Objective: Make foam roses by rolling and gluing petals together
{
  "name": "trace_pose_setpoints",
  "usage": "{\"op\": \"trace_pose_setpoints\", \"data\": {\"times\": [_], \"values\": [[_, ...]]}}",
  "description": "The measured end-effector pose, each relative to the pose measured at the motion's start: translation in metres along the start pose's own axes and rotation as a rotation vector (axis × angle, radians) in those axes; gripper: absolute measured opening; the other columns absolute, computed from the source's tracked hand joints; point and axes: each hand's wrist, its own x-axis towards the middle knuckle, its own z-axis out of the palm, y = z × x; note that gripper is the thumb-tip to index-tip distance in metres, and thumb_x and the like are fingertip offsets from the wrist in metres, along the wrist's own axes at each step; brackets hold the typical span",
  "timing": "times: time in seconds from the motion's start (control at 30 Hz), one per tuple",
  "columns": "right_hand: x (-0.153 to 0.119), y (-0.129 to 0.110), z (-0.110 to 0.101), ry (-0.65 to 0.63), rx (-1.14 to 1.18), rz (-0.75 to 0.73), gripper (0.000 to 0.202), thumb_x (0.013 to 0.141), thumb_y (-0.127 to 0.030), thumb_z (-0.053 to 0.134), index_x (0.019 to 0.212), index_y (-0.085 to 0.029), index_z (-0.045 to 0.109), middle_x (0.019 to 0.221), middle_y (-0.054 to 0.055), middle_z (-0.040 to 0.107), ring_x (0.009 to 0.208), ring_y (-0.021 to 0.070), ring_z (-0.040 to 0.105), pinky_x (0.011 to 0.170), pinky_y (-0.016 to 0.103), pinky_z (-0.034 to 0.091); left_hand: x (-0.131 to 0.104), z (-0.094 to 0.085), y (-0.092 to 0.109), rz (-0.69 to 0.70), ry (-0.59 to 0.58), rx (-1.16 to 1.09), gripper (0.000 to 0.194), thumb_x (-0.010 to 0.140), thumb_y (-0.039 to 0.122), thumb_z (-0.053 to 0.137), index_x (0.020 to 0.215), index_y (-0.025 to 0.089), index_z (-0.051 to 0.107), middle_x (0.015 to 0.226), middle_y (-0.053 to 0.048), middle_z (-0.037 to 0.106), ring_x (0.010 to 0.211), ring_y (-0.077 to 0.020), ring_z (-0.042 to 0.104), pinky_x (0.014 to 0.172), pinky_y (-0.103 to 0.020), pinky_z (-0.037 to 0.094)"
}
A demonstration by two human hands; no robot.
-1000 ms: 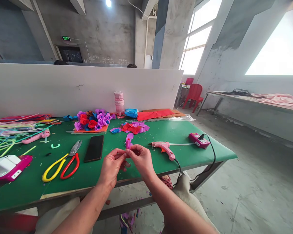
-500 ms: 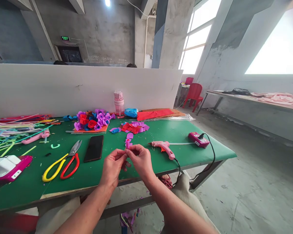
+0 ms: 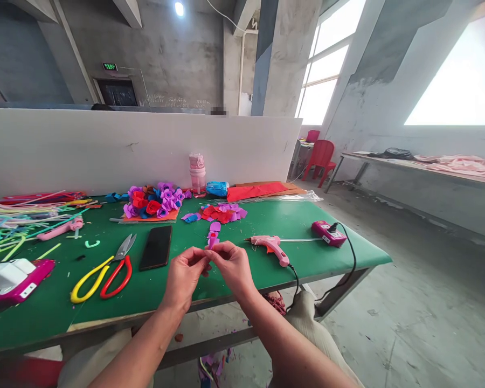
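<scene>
Above the table's front edge, my left hand (image 3: 188, 273) and my right hand (image 3: 233, 268) meet fingertip to fingertip. Both are closed in a pinch on a small purple paper petal (image 3: 212, 242), rolled narrow; the fingers hide its lower part. Just behind it lie loose purple petals (image 3: 214, 227). Farther back is a pile of red and purple petals (image 3: 224, 213). To the right of my hands a pink hot glue gun (image 3: 269, 245) rests on its side with a glue stick in its rear. A black phone (image 3: 156, 247) lies to the left.
Scissors (image 3: 112, 269) with yellow and red handles lie open on the green table (image 3: 291, 218). Finished paper flowers (image 3: 156, 202) are heaped at the back beside a pink bottle (image 3: 197, 175). A power strip (image 3: 328, 233) sits right, its cord hanging over the edge. Coloured sticks (image 3: 20, 221) crowd the left.
My hands stay nearly in place, with the fingers shifting slightly around the purple petal, which tilts a little. The view has moved very slightly; the things on the table are unchanged.
</scene>
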Motion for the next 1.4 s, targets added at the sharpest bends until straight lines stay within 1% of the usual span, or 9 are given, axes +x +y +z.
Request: {"op": "trace_pose_setpoints", "data": {"times": [0.2, 0.4, 0.57, 0.67, 0.87, 1.0, 1.1, 1.27, 1.4], "values": [[0.003, 0.0, -0.002, -0.058, 0.08, -0.039, 0.017, 0.067, -0.035, 0.07, 0.067, -0.018, 0.069, 0.07, 0.002, 0.062, 0.064, 0.0145, 0.055, 0.062, 0.027, 0.044, 0.001, -0.003, 0.003, 0.041, -0.022, 0.068, 0.027, 0.058, 0.038, 0.08, 0.065, 0.016, 0.067, 0.054, 0.003, 0.059, 0.049, -0.0096, 0.048, 0.05, -0.02, 0.04], [0.004, -0.008, -0.006, -0.163, 0.221, 0.063, 0.024, 0.062, -0.039, 0.073, 0.062, -0.017, 0.065, 0.06, 0.0, 0.061, 0.059, 0.0131, 0.054, 0.061, 0.026, 0.044, 0.003, -0.007, 0.001, -0.048, -0.145, 0.087, 0.028, 0.057, 0.039, 0.08, 0.068, 0.015, 0.069, 0.054, 0.001, 0.059, 0.048, -0.0104, 0.049, 0.048, -0.021, 0.04], [0.004, -0.01, -0.006, -0.238, 0.223, 0.082, 0.03, 0.063, -0.041, 0.074, 0.081, -0.017, 0.073, 0.079, 0.004, 0.069, 0.068, 0.0139, 0.057, 0.066, 0.026, 0.046, 0.004, -0.009, 0.002, -0.015, -0.081, 0.126, 0.026, 0.057, 0.037, 0.079, 0.057, 0.016, 0.065, 0.048, 0.002, 0.057, 0.045, -0.0095, 0.048, 0.045, -0.019, 0.037], [0.006, -0.008, -0.007, -0.269, 0.234, 0.094, 0.036, 0.061, -0.04, 0.076, 0.088, -0.016, 0.074, 0.08, 0.004, 0.069, 0.071, 0.0147, 0.059, 0.069, 0.027, 0.046, 0.002, -0.009, 0.004, 0.025, -0.048, 0.143, 0.026, 0.057, 0.038, 0.08, 0.056, 0.017, 0.065, 0.044, 0.003, 0.054, 0.044, -0.0091, 0.046, 0.045, -0.019, 0.038], [0.007, -0.008, -0.006, -0.22, 0.255, 0.097, 0.024, 0.06, -0.038, 0.077, 0.069, -0.017, 0.073, 0.074, 0.002, 0.069, 0.067, 0.0134, 0.058, 0.066, 0.026, 0.045, 0.002, -0.009, 0.001, -0.002, -0.055, 0.106, 0.028, 0.056, 0.04, 0.08, 0.058, 0.016, 0.065, 0.049, 0.003, 0.056, 0.047, -0.0094, 0.048, 0.047, -0.019, 0.042], [0.007, -0.011, -0.006, -0.183, 0.256, 0.107, 0.023, 0.055, -0.036, 0.08, 0.063, -0.017, 0.071, 0.066, 0.001, 0.066, 0.062, 0.0127, 0.057, 0.062, 0.025, 0.044, 0.002, -0.007, -0.001, -0.043, -0.067, 0.061, 0.029, 0.054, 0.04, 0.081, 0.06, 0.016, 0.066, 0.051, 0.003, 0.056, 0.049, -0.0095, 0.05, 0.048, -0.02, 0.044], [0.008, -0.009, -0.008, -0.201, 0.23, 0.12, 0.023, 0.053, -0.034, 0.081, 0.059, -0.016, 0.068, 0.059, -0.001, 0.062, 0.056, 0.0109, 0.053, 0.057, 0.023, 0.041, 0.001, -0.006, -0.002, -0.065, -0.095, 0.048, 0.03, 0.055, 0.04, 0.081, 0.061, 0.016, 0.066, 0.052, 0.003, 0.056, 0.049, -0.0099, 0.05, 0.049, -0.021, 0.044], [0.011, 0.0, -0.009, -0.188, 0.193, 0.06, 0.025, 0.054, -0.036, 0.08, 0.06, -0.016, 0.067, 0.061, -0.001, 0.062, 0.059, 0.0112, 0.054, 0.057, 0.023, 0.042, 0.005, -0.006, -0.007, -0.055, -0.115, 0.055, 0.032, 0.055, 0.042, 0.08, 0.063, 0.015, 0.065, 0.052, 0.003, 0.057, 0.049, -0.0098, 0.05, 0.05, -0.021, 0.045], [0.011, 0.003, -0.006, -0.185, 0.176, 0.077, 0.029, 0.056, -0.039, 0.079, 0.073, -0.015, 0.071, 0.071, 0.002, 0.067, 0.062, 0.013, 0.057, 0.06, 0.025, 0.044, 0.008, -0.007, -0.012, -0.037, -0.07, 0.036, 0.034, 0.054, 0.043, 0.08, 0.061, 0.015, 0.063, 0.052, 0.004, 0.057, 0.049, -0.0098, 0.05, 0.05, -0.021, 0.045]]}}
